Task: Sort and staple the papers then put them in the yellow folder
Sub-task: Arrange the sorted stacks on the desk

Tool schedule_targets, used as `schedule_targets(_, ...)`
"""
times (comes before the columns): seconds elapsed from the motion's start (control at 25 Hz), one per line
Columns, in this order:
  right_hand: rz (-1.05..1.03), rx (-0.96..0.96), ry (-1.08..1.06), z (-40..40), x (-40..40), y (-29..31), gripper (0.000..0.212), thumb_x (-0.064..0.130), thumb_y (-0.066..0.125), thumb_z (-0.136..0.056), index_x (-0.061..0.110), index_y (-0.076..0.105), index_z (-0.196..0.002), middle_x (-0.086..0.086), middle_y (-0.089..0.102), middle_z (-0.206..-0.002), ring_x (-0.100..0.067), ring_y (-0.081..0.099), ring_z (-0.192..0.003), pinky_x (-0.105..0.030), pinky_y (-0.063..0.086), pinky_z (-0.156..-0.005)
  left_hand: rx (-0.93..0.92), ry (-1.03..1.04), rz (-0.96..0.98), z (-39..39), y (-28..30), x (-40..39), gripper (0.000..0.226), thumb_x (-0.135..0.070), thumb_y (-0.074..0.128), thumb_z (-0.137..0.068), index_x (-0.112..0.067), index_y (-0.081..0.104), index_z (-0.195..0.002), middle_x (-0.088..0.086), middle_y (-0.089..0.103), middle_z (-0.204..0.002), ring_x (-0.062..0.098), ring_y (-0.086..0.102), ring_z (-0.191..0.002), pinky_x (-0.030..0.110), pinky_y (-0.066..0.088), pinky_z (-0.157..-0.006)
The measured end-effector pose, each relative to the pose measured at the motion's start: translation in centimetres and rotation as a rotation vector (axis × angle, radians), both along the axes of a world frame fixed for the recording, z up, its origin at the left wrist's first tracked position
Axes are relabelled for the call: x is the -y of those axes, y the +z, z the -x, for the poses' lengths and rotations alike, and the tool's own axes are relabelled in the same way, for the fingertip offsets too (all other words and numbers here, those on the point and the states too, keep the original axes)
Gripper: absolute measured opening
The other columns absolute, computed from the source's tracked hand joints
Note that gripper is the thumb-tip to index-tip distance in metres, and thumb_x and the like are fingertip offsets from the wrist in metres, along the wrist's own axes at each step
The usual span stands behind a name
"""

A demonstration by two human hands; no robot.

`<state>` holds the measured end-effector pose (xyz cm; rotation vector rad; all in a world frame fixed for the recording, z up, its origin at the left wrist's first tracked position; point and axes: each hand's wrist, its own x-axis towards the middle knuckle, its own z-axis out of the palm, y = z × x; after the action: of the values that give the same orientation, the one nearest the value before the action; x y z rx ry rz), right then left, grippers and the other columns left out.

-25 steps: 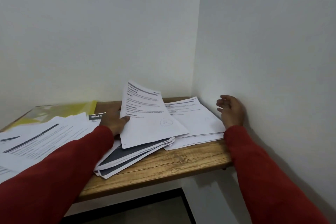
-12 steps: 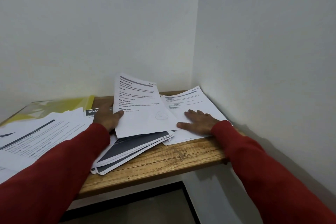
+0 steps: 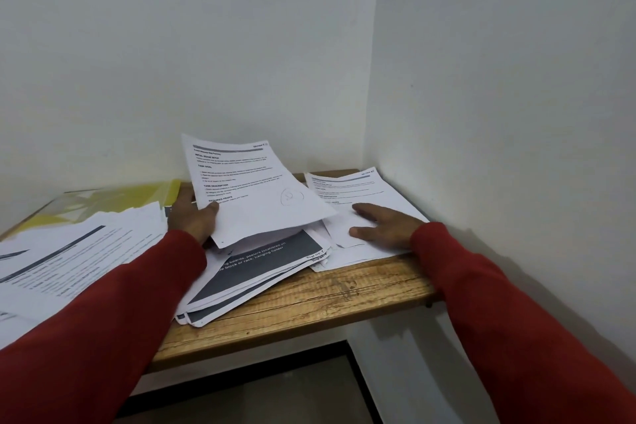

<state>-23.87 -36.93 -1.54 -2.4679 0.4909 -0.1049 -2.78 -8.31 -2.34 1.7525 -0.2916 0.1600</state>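
1. Papers [image 3: 86, 251] are found spread loose over the left part of the wooden table [image 3: 309, 299], which is set into a corner between white walls
2. A yellow folder [image 3: 113, 198] is seen flat at the table's far left, partly covered by those papers
3. A middle pile with dark printed pages [image 3: 261, 265] overhangs the front edge slightly
4. A right-hand stack [image 3: 358, 189] lies beside the side wall
5. One printed sheet [image 3: 254, 189] is held raised and tilted above the middle pile, pinched at its left edge by the left hand [image 3: 192, 217]
6. The right hand [image 3: 382, 225] is laid flat on the right-hand stack, fingers straight
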Motion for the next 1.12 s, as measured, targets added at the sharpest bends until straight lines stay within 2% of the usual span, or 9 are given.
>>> schedule_targets(0.12, -0.057, 0.303, -0.135, -0.1, 1.2, -0.2, 0.049, 0.016, 0.068, -0.091, 0.016, 0.053, -0.137, 0.002, 0.057, -0.133, -0.013, 0.053, -0.123, -0.023, 0.038, -0.102, -0.001, 0.004, -0.012, -0.3, 0.0, 0.0, 0.034, -0.007, 0.063, -0.09, -0.01, 0.059, -0.124, 0.009, 0.067, -0.12, 0.029, 0.064, -0.109, 0.044, 0.048, -0.101)
schedule_targets(0.28, -0.431, 1.011, -0.506, 1.1, 2.9, 1.7, 0.029, 0.008, 0.067, -0.09, 0.005, 0.066, -0.119, -0.002, 0.066, -0.094, 0.0, 0.058, -0.062, -0.016, 0.047, -0.064, -0.004, -0.012, 0.0, -0.1, 0.0, 0.1, 0.036, -0.007, 0.063, -0.09, -0.011, 0.059, -0.126, 0.008, 0.066, -0.121, 0.028, 0.064, -0.109, 0.043, 0.049, -0.101)
schedule_targets(0.36, -0.568, 1.302, -0.574, 2.0, 3.0, 2.8, 0.025, 0.001, 0.063, -0.091, 0.009, 0.067, -0.114, 0.002, 0.068, -0.094, 0.004, 0.056, -0.057, -0.014, 0.048, -0.06, -0.008, -0.027, 0.004, -0.2, 0.0, 0.1, 0.039, -0.007, 0.064, -0.09, -0.012, 0.059, -0.128, 0.008, 0.066, -0.122, 0.028, 0.064, -0.11, 0.043, 0.049, -0.101)
schedule_targets(0.48, -0.583, 1.436, -0.572, 2.7, 2.1, 3.4, 0.032, -0.005, 0.057, -0.089, 0.013, 0.069, -0.113, 0.001, 0.07, -0.107, 0.004, 0.06, -0.067, -0.017, 0.051, -0.068, -0.01, -0.039, 0.008, 0.2, 0.2, 0.2, 0.039, -0.007, 0.064, -0.091, -0.012, 0.058, -0.129, 0.007, 0.065, -0.123, 0.027, 0.064, -0.109, 0.041, 0.049, -0.1)
schedule_targets(0.72, -0.46, 1.307, -0.427, 2.1, 2.0, 2.8, 0.025, 0.016, 0.066, -0.092, 0.022, 0.068, -0.115, -0.001, 0.07, -0.113, -0.014, 0.066, -0.101, -0.03, 0.054, -0.089, -0.078, -0.227, 0.001, 1.9, 1.5, 2.7, 0.026, -0.013, 0.066, -0.09, -0.016, 0.063, -0.115, 0.01, 0.069, -0.12, 0.028, 0.068, -0.102, 0.05, 0.052, -0.097)
schedule_targets(0.84, -0.33, 1.13, -0.369, 1.8, 1.4, 2.2, 0.026, 0.016, 0.066, -0.092, 0.025, 0.068, -0.117, 0.002, 0.07, -0.103, -0.01, 0.066, -0.093, -0.027, 0.054, -0.078, -0.072, -0.322, -0.031, 4.5, 2.6, 5.8, 0.029, -0.012, 0.066, -0.09, -0.013, 0.062, -0.119, 0.014, 0.068, -0.121, 0.029, 0.068, -0.101, 0.046, 0.054, -0.093)
schedule_targets(0.96, -0.203, 0.857, -0.266, 1.4, 0.9, 1.0, 0.022, 0.025, 0.068, -0.091, 0.034, 0.067, -0.112, 0.001, 0.072, -0.091, -0.005, 0.064, -0.085, -0.025, 0.05, -0.078, -0.075, -0.275, -0.216, 7.2, 2.2, 8.9, 0.022, -0.023, 0.065, -0.092, -0.01, 0.062, -0.109, 0.011, 0.072, -0.097, 0.024, 0.066, -0.062, 0.027, 0.053, -0.053)
schedule_targets(1.0, -0.149, 0.739, -0.212, 1.2, 0.9, 0.6, 0.019, 0.028, 0.069, -0.09, 0.033, 0.068, -0.108, 0.003, 0.071, -0.081, 0.0, 0.061, -0.076, -0.022, 0.048, -0.076, -0.071, -0.256, -0.296, 7.7, 2.0, 9.5, 0.028, -0.031, 0.064, -0.092, -0.007, 0.062, -0.106, 0.011, 0.072, -0.091, 0.022, 0.064, -0.059, 0.024, 0.05, -0.049)
schedule_targets(1.12, 0.004, 0.409, -0.062, 0.8, 0.7, -0.1, 0.017, 0.03, 0.069, -0.09, 0.029, 0.071, -0.107, 0.014, 0.071, -0.089, 0.006, 0.062, -0.087, -0.016, 0.044, -0.085, 0.109, -0.218, -0.591, 7.5, 2.3, 9.7, 0.046, -0.043, 0.055, -0.096, 0.001, 0.063, -0.107, 0.019, 0.067, -0.107, 0.031, 0.063, -0.101, 0.031, 0.046, -0.082)
